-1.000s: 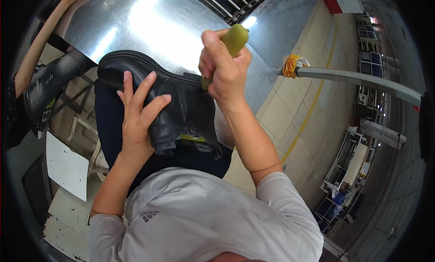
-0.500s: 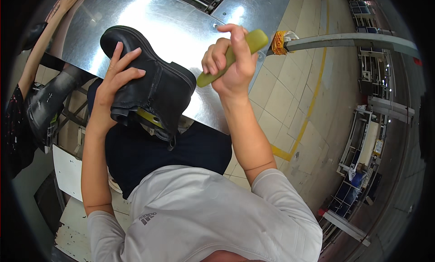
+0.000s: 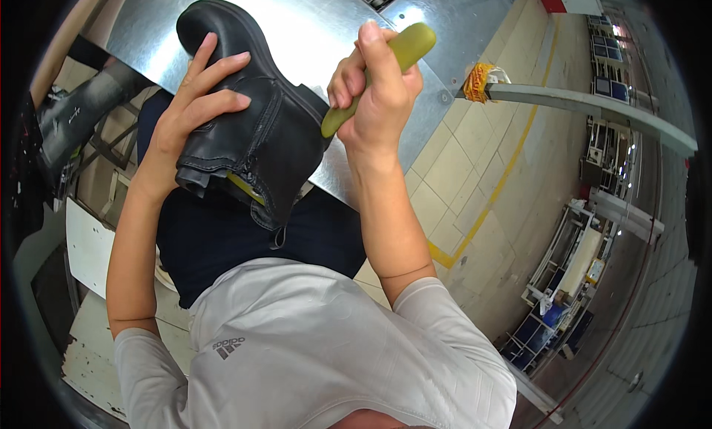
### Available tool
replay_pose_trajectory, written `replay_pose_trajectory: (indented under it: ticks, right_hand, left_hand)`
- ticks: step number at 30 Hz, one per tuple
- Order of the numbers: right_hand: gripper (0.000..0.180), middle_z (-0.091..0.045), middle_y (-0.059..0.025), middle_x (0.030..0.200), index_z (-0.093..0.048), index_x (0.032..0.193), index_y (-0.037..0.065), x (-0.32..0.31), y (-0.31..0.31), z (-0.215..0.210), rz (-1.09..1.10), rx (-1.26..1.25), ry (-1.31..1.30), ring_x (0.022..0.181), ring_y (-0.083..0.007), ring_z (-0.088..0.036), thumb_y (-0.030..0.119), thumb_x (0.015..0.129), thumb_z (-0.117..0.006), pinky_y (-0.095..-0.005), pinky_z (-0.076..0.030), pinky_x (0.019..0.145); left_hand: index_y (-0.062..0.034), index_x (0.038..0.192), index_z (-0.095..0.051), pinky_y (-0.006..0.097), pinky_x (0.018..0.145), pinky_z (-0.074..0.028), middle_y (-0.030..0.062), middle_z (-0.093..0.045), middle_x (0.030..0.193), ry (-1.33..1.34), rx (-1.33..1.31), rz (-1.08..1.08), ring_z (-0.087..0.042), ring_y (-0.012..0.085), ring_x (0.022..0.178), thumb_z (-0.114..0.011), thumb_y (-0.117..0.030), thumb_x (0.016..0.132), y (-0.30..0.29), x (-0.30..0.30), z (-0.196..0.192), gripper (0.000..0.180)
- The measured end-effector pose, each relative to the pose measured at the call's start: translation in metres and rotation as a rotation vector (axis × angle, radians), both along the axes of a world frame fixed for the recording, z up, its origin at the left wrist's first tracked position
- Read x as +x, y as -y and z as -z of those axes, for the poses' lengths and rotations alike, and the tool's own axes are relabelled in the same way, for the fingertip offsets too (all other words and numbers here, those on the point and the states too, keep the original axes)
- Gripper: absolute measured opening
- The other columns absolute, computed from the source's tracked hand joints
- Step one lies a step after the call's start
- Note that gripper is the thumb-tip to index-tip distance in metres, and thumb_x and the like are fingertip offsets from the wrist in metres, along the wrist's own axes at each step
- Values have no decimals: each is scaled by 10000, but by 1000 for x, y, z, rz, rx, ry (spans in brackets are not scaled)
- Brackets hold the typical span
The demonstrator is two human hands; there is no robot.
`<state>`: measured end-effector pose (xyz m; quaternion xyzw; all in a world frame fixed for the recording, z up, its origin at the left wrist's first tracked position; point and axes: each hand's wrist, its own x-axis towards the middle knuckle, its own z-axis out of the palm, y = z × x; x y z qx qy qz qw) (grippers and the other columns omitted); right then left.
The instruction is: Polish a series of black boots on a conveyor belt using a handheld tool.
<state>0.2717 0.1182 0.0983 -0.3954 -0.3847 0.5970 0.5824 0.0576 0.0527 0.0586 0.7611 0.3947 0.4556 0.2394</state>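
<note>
Two bare hands on the job: the left hand (image 3: 174,123) has its fingers spread across the side of the black boot (image 3: 279,136), holding it toe-outward over the edge of the metal table (image 3: 315,28), thumb hidden from view. And look at the right hand (image 3: 382,99), fist curled tightly round the green tool (image 3: 415,45), tapered end right at the boot's heel edge!
</note>
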Motion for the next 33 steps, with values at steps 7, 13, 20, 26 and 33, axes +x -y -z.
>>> replay_pose_trajectory:
  ticks: [7, 13, 20, 26, 33]
  right_hand:
    - [250, -413, 13, 503, -531, 796, 56, -27, -13, -3, -33, 87, 165, 370, -72, -369, 230, 863, -697, -222, -306, 352]
    - [252, -387, 6, 486, -514, 805, 81, -39, -31, 6, -37, 172, -19, 361, -124, -380, 269, 885, -662, -278, -340, 372]
    - [241, -363, -13, 490, -462, 789, 88, 16, -6, -6, -39, 151, -152, 363, -115, -363, 227, 925, -605, -253, -325, 356]
    - [208, -370, -11, 485, -506, 803, 88, 11, 13, 0, 11, 98, 45, 360, -121, -363, 235, 935, -571, -268, -339, 364]
    - [209, -417, -10, 511, -532, 833, 40, -14, 14, -7, 7, 103, 218, 374, -93, -376, 199, 900, -649, -234, -318, 366]
  left_hand:
    - [-152, 1101, -639, 537, 1165, -189, 71, -498, 1416, -37, -56, 12, -252, 346, 1437, -655, -98, 772, 2, 1, -1, 334]
    - [-141, 1108, -638, 539, 1164, -190, 73, -494, 1418, 44, -40, 22, -253, 347, 1437, -719, -81, 716, -1, 7, -1, 405]
    - [-188, 1127, -623, 557, 1157, -228, 32, -487, 1425, 9, -39, -10, -242, 337, 1439, -768, -103, 669, 2, 11, 1, 487]
    - [-221, 1110, -632, 531, 1161, -251, 29, -495, 1418, 16, -34, -29, -242, 321, 1442, -760, -102, 663, 10, 8, 11, 480]
    - [-210, 1106, -629, 507, 1159, -258, 52, -501, 1411, 62, -7, -22, -263, 335, 1433, -714, -89, 713, 15, 8, 14, 420]
